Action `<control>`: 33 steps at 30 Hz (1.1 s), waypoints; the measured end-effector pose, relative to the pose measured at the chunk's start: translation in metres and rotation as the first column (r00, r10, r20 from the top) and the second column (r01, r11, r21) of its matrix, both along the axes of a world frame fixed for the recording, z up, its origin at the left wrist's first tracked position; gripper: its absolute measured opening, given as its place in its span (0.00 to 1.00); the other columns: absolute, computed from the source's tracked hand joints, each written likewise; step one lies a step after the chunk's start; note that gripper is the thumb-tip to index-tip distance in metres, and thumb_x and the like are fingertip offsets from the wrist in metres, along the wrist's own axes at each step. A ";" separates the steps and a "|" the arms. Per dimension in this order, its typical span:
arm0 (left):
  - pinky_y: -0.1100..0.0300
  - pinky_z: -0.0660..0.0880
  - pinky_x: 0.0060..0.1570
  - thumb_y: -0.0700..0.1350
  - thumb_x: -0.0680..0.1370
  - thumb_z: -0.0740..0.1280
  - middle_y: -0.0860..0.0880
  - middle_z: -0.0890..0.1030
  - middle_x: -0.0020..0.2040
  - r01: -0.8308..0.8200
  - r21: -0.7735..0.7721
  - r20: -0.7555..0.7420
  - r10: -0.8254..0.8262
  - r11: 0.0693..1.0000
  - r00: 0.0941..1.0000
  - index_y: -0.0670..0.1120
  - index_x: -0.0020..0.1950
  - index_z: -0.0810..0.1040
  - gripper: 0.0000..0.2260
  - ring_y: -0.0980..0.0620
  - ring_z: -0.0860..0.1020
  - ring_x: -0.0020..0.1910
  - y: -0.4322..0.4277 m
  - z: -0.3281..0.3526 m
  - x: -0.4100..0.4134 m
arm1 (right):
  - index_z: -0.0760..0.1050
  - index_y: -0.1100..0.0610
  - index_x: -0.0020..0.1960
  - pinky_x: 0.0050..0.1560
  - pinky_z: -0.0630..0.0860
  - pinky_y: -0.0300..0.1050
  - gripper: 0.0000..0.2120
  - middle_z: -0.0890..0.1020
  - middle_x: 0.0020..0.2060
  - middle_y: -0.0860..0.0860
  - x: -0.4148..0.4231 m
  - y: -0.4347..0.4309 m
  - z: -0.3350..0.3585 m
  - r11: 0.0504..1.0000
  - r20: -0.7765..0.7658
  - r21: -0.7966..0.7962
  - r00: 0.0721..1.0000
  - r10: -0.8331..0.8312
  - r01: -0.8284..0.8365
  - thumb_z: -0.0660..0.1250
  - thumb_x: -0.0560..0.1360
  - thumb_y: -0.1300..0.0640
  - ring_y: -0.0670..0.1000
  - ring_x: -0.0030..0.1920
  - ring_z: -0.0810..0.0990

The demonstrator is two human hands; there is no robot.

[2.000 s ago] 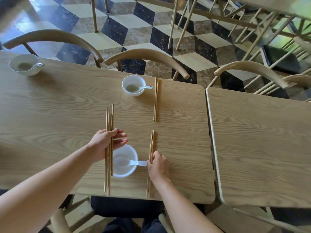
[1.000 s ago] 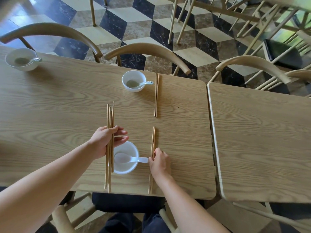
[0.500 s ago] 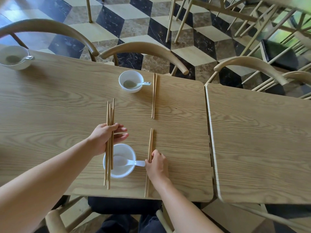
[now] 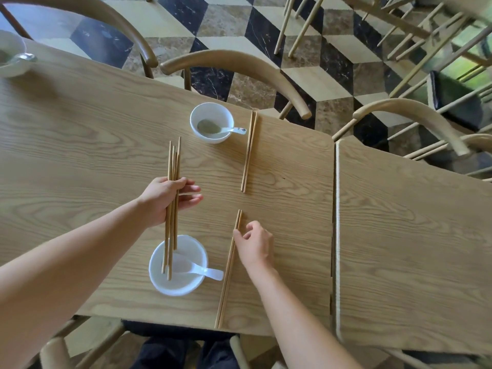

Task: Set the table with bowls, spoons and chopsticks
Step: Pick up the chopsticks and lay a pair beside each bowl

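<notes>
My left hand (image 4: 166,199) grips a bundle of several wooden chopsticks (image 4: 173,162), whose near ends hang over the near white bowl (image 4: 162,282). A white spoon (image 4: 209,272) lies in that bowl with its handle pointing right. My right hand (image 4: 254,243) pinches the near pair of chopsticks (image 4: 226,283), which lies flat to the right of the bowl. Across the table (image 4: 93,134) stands a second white bowl (image 4: 211,113) with a spoon (image 4: 234,129), and a pair of chopsticks (image 4: 249,153) lies to its right.
A third bowl with a spoon (image 4: 12,58) sits at the far left edge. A second table (image 4: 412,249) abuts on the right, across a narrow gap. Curved wooden chair backs (image 4: 234,62) line the far side. One chair stands below me at the near edge.
My right hand has slid from near the spoon handle up the near pair toward its far end. My left hand and its bundle have shifted slightly away from the near bowl.
</notes>
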State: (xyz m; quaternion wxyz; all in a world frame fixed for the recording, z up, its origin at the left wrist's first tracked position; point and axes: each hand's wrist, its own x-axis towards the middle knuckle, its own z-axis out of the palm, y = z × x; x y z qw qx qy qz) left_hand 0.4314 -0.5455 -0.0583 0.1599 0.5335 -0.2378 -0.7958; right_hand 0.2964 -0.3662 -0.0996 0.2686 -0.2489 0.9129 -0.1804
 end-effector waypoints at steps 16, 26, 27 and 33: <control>0.56 0.83 0.34 0.38 0.84 0.60 0.43 0.84 0.36 -0.022 0.015 0.012 0.022 1.000 1.000 0.35 0.49 0.76 0.09 0.44 0.85 0.36 -0.007 -0.010 0.011 | 0.73 0.55 0.42 0.44 0.75 0.46 0.08 0.81 0.40 0.52 0.004 -0.010 -0.008 0.999 -0.048 0.040 0.999 0.009 -0.007 0.71 0.73 0.53 0.53 0.42 0.78; 0.57 0.82 0.34 0.38 0.84 0.59 0.41 0.83 0.40 -0.032 0.012 0.021 0.031 0.999 0.999 0.35 0.50 0.76 0.09 0.44 0.86 0.37 -0.005 -0.013 0.021 | 0.73 0.55 0.43 0.44 0.71 0.43 0.07 0.81 0.41 0.52 0.005 -0.011 -0.007 0.999 -0.055 0.047 0.998 0.028 -0.026 0.70 0.74 0.54 0.53 0.43 0.78; 0.57 0.82 0.34 0.38 0.84 0.59 0.41 0.83 0.40 -0.032 0.011 0.023 0.032 0.999 0.999 0.35 0.50 0.76 0.09 0.44 0.86 0.37 -0.004 -0.013 0.021 | 0.73 0.55 0.43 0.44 0.72 0.44 0.07 0.81 0.41 0.52 0.005 -0.011 -0.007 0.998 -0.054 0.048 0.998 0.029 -0.027 0.70 0.74 0.54 0.53 0.43 0.78; 0.56 0.83 0.35 0.39 0.84 0.60 0.41 0.84 0.40 -0.027 0.016 0.039 0.027 1.000 0.999 0.35 0.50 0.76 0.09 0.44 0.86 0.37 -0.003 -0.014 0.023 | 0.74 0.57 0.44 0.47 0.76 0.47 0.06 0.81 0.42 0.53 0.007 -0.014 -0.008 0.998 -0.049 0.047 0.998 0.040 -0.038 0.69 0.74 0.55 0.54 0.45 0.79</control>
